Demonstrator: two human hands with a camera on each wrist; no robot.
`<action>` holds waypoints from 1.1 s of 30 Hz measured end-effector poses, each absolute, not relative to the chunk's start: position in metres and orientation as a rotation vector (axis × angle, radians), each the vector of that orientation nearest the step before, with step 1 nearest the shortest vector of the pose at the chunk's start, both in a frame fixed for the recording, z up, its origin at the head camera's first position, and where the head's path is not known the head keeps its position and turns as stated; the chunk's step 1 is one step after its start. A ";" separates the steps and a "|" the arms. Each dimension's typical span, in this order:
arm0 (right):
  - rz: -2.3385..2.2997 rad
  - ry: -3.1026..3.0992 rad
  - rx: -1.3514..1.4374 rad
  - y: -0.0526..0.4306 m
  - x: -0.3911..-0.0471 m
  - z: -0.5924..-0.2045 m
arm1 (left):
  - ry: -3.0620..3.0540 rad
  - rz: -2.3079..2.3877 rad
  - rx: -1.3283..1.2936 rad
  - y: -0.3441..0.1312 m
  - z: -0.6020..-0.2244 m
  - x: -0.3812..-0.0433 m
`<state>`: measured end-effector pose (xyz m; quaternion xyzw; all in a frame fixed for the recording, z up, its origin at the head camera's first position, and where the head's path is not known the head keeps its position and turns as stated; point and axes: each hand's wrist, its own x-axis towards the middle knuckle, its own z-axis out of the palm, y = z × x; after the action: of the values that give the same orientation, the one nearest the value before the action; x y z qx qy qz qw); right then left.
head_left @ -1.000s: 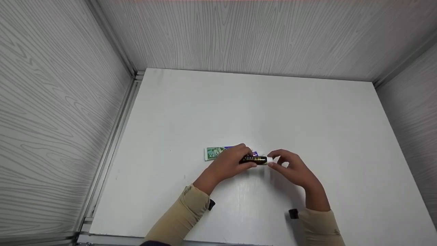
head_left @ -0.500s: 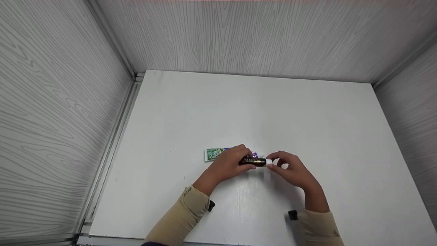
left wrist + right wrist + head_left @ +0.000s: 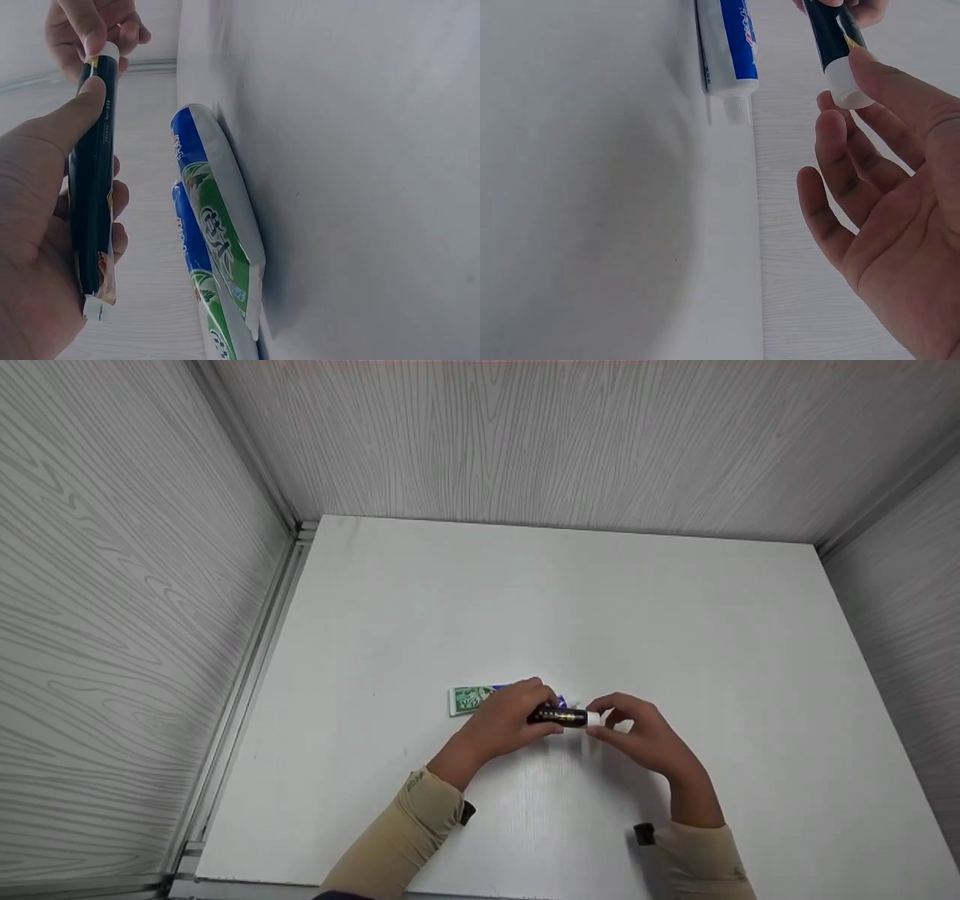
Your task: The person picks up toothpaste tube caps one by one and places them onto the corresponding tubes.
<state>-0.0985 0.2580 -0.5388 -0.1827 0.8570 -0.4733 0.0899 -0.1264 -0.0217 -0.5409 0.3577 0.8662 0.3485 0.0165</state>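
Observation:
My left hand (image 3: 499, 720) grips a black toothpaste tube (image 3: 94, 180) with gold print, its fingers beneath and thumb along the top. The tube points to the right, its white screw cap (image 3: 847, 81) outermost. Thumb and forefinger of my right hand (image 3: 641, 731) pinch that cap from the side; in the right wrist view the other fingers curl loosely below. Under and behind the left hand lies a green and blue toothpaste tube (image 3: 469, 700), partly hidden in the head view. The left wrist view shows a second such toothpaste tube (image 3: 196, 247) close beside the first toothpaste tube (image 3: 217, 202).
The white tabletop (image 3: 675, 615) carries the lying tubes near its middle. A grey wood-grain panel (image 3: 525, 442) rises behind it, with another wood-grain panel (image 3: 112, 622) along the left side. A metal frame rail (image 3: 247, 682) runs between the left panel and the tabletop.
My right thumb and forefinger shift slightly at the white cap. The black tube stays in my left hand at almost the same place, and the lying tubes have not moved.

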 end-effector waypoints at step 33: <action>-1.356 2.704 -0.445 0.252 -0.107 -0.535 | 2.890 0.958 0.979 -0.038 -0.543 -0.158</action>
<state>-0.1067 0.2519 -0.5354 -0.1454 0.8836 -0.4431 0.0423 -0.1577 -0.0381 -0.5431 0.3061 0.9032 0.2994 -0.0282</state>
